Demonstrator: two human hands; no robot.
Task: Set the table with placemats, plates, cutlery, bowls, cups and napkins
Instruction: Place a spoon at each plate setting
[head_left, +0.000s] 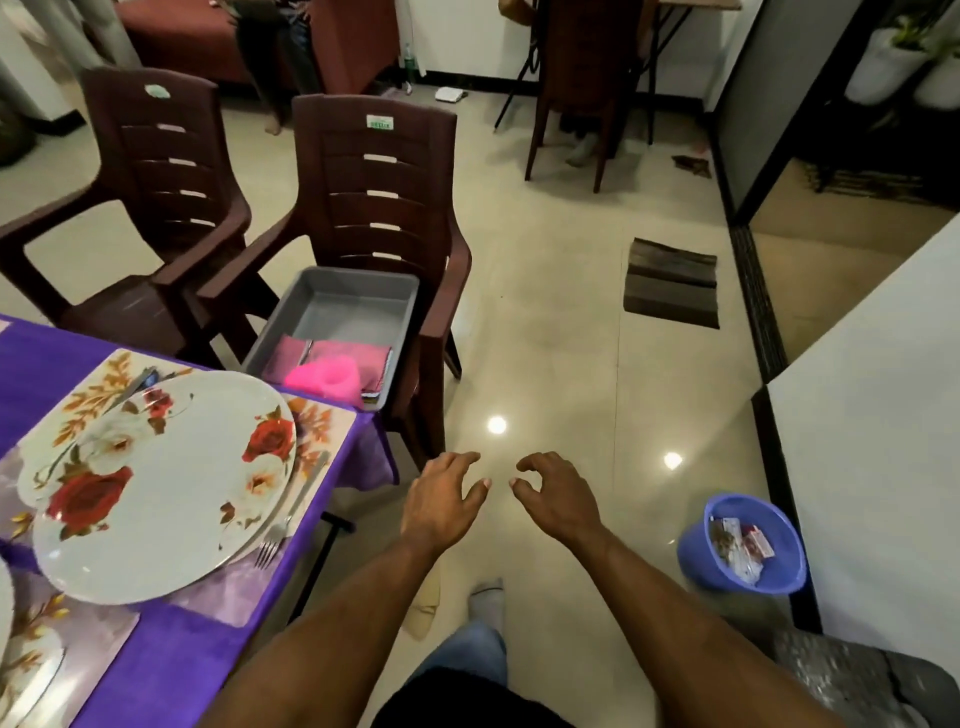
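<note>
Head view label: green-white sticker (380, 122) on brown plastic slatted chair (374, 208), writing unreadable.
Plate: round glossy rose-printed plate (166, 488).
Hands: left hand (441, 499) and right hand (556, 493) loosely curled, holding nothing.

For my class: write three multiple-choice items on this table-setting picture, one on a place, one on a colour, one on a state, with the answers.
1. Where does the grey tray rest?
A on a chair seat
B on the floor
C on the table

2. What colour is the tablecloth?
A green
B purple
C white

3. What do the left hand and right hand hold?
A a plate
B a fork
C nothing

Answers: 1 A, the tray sits between the chair's arms; 2 B, purple cloth shows around the placemats; 3 C, both hands hang over the floor with loose fingers.
</note>
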